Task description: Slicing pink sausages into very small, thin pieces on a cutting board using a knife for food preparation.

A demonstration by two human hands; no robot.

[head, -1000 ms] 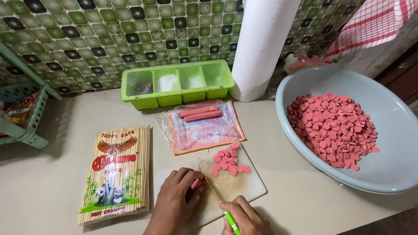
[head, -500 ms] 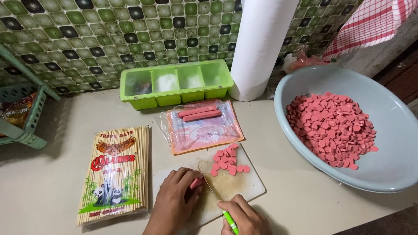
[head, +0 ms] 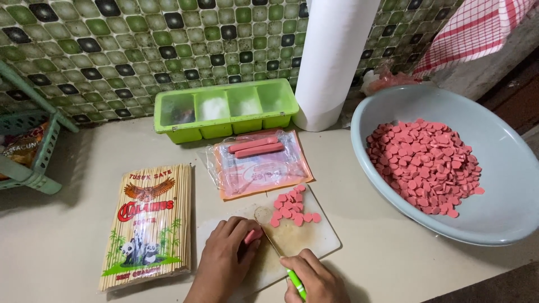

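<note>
Left hand point(head: 224, 261) pins the sausage point(head: 252, 235) on the cutting board point(head: 314, 241) — right hand point(head: 314, 278) grips the knife point(head: 281, 261), blade just beside it, crossing its long axis.

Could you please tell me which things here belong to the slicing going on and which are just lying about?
In use: left hand on the sausage; right hand with the knife; cutting board; slices; bowl; sausage packet.

Lying about: skewer pack; green tray; paper roll; checked cloth; green rack.
</note>
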